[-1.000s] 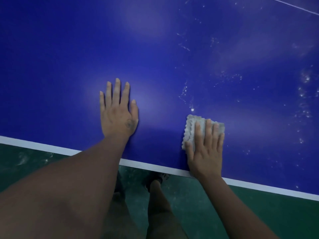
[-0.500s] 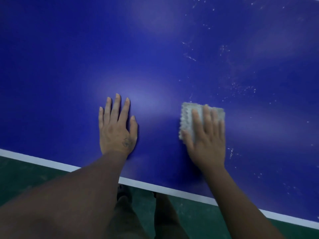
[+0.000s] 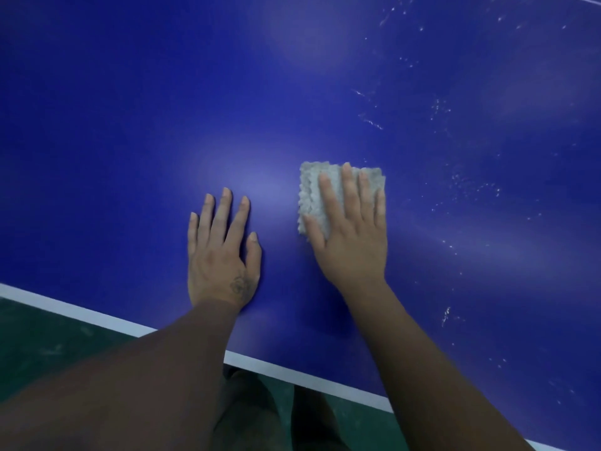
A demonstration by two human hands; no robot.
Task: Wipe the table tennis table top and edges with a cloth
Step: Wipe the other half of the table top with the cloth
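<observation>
Head view: right hand flat at frame centre, fingers straight, pressing grey cloth onto blue tabletop. Left hand flat alongside, fingers extended. White specks at right.

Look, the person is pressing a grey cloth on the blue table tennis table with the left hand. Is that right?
Not quite. The head view shows the right hand pressing the grey cloth on the blue table tennis table; the left hand lies flat on it, holding nothing.
</observation>
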